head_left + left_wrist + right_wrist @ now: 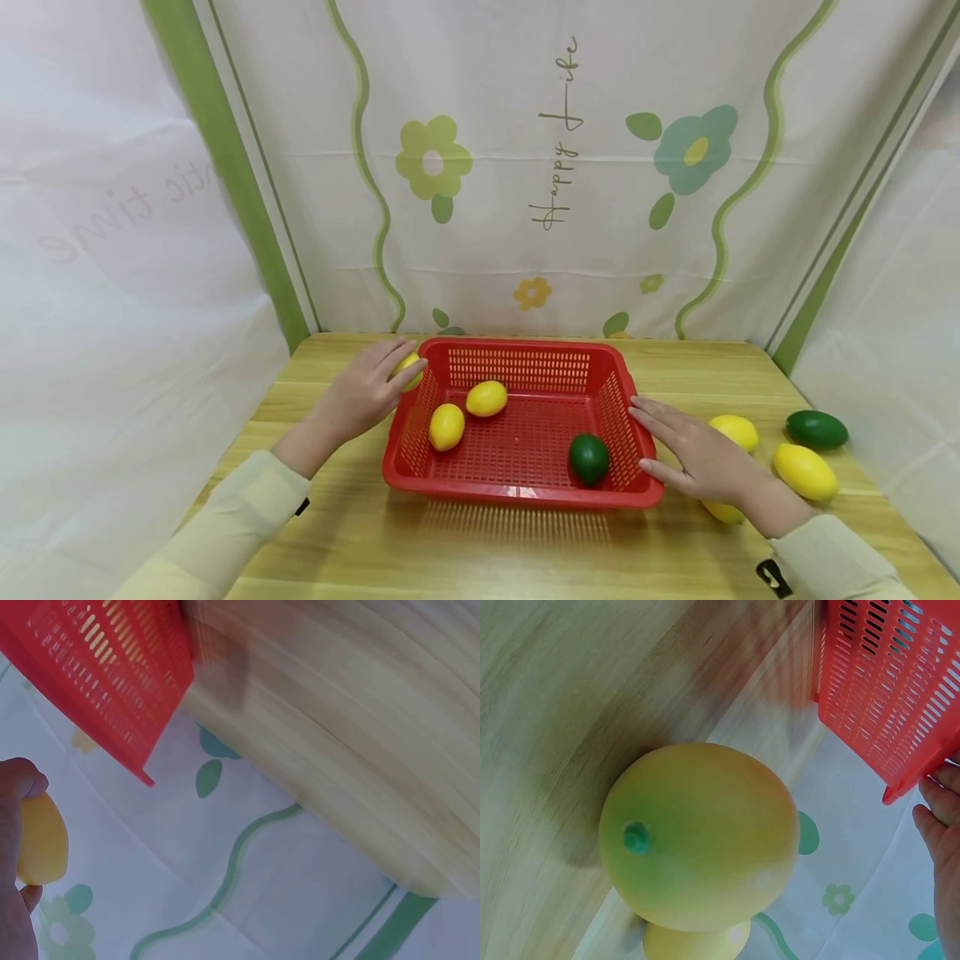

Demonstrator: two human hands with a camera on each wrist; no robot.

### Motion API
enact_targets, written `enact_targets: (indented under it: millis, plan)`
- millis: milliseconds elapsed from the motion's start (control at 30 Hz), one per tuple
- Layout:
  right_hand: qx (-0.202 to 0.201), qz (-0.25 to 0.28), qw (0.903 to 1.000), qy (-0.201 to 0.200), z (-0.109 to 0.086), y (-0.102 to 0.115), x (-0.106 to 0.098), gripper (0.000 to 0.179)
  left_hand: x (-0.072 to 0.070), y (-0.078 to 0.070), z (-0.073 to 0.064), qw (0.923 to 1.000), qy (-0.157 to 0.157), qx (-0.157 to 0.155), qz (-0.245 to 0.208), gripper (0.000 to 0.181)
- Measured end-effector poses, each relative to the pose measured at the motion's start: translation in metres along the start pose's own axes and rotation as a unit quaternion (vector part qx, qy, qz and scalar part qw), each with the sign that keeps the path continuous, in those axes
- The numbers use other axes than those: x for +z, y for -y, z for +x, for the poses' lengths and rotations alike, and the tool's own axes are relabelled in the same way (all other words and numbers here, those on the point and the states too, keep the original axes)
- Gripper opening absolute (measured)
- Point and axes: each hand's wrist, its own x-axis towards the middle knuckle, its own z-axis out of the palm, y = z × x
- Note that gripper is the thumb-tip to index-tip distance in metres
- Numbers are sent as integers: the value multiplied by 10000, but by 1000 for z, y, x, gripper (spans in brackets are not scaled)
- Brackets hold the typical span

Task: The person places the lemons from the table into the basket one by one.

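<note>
A red plastic basket (517, 493) stands on the table. Inside it lie two lemons (487, 398) toward the left and a dark green, smooth fruit (588, 459) near the right front. My left hand (363, 390) holds another lemon (408, 372) at the basket's left rim; the left wrist view shows this lemon (43, 841) between thumb and fingers. On the opposite side, my right hand (693, 450) rests its nearly straight fingers against the right rim, thumb spread apart. The right wrist view shows these fingertips (939, 793) at the basket's edge.
Right of the basket, near my right forearm, are several lemons (805, 472) and a dark green fruit (817, 429). One large lemon (697, 836) fills the middle of the right wrist view. A printed cloth (480, 233) hangs behind the wooden table (360, 533) and at both sides.
</note>
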Motion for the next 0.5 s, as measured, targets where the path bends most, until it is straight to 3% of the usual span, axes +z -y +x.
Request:
enact_targets:
  millis: [500]
  plan:
    - [-6,-57,10000,46,1,1,-2,69,2,-19,18,9995,98,279,-118,57]
